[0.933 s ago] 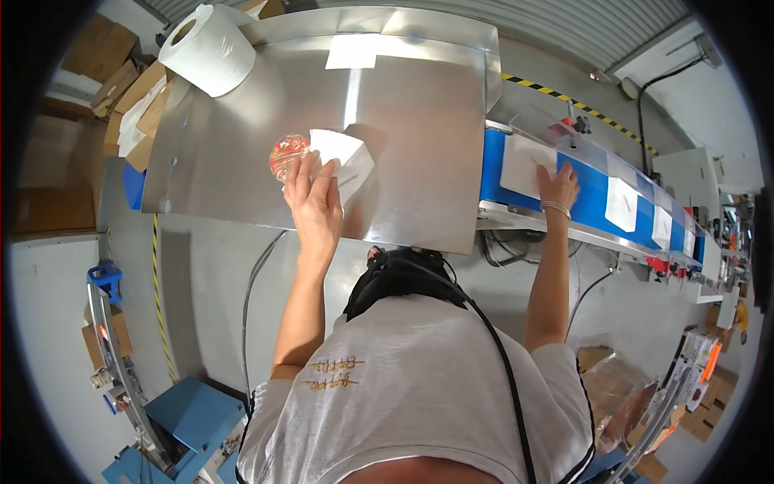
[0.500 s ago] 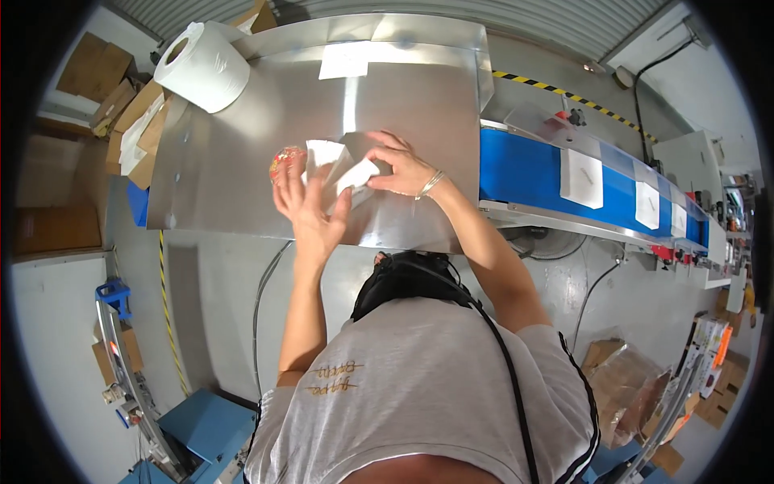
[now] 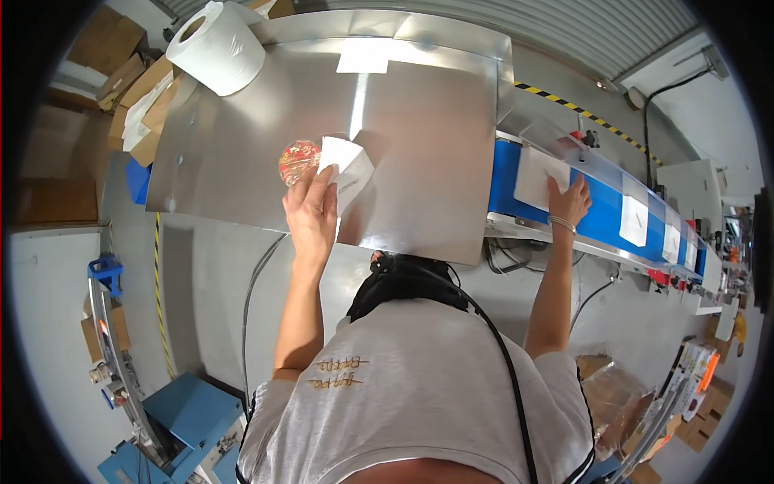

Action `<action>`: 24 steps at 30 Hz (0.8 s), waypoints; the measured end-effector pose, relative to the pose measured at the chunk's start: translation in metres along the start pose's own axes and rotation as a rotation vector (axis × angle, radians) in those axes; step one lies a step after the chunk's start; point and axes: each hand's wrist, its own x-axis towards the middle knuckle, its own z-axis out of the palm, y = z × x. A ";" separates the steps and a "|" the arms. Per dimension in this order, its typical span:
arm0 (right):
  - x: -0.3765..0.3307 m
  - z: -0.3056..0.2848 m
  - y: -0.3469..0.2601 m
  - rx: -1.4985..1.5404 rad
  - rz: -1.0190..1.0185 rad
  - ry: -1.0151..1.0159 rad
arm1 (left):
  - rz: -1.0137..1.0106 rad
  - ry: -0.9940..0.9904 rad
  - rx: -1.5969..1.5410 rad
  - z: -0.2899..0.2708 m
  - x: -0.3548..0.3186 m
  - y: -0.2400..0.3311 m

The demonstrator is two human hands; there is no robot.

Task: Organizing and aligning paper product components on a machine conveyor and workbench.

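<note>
Hands apart: left of the belt (image 3: 503, 177), the left hand (image 3: 310, 206) pinches a white stack (image 3: 347, 165) over the surface (image 3: 431, 161). On the belt, the nearer right hand (image 3: 572, 198), fingers spread, touches a white packet (image 3: 536, 173) leftward of it.

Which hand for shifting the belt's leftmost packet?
Right hand, likely: it's at that white packet on the blue conveyor belt; left hand is at a white paper stack on the metal table.

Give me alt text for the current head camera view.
A person's left hand touches a white stack beside a round red item on a metal table; the right hand touches a white packet on a blue belt.
</note>
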 end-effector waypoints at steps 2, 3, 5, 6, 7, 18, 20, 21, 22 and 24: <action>0.003 0.009 -0.012 0.352 -0.164 0.009 | 0.010 0.004 0.013 0.001 -0.001 0.000; 0.001 0.007 -0.032 0.539 -0.233 -0.070 | 0.002 0.003 0.009 0.002 -0.001 0.001; -0.010 -0.012 -0.100 0.800 -0.524 -0.259 | 0.026 0.002 0.010 0.002 -0.002 -0.002; -0.020 -0.031 -0.135 0.877 -0.611 -0.348 | 0.048 0.002 0.005 0.002 -0.002 -0.004; -0.029 -0.037 -0.164 1.055 -0.564 -0.557 | 0.053 0.001 0.008 0.002 -0.002 -0.003; -0.037 -0.039 -0.227 1.262 -0.742 -1.028 | 0.003 -0.021 0.022 -0.001 0.008 0.005; -0.041 -0.031 -0.200 1.444 -0.284 -1.251 | -0.001 -0.013 0.074 0.004 0.010 -0.010; -0.047 -0.019 -0.183 1.628 -0.078 -1.236 | 0.034 0.023 0.138 0.006 0.013 -0.008; -0.043 -0.007 -0.159 1.605 -0.027 -1.096 | 0.041 -0.005 0.147 0.006 0.015 -0.009; -0.022 0.003 -0.104 1.166 -0.147 -0.777 | 0.107 0.008 0.121 0.003 0.018 -0.004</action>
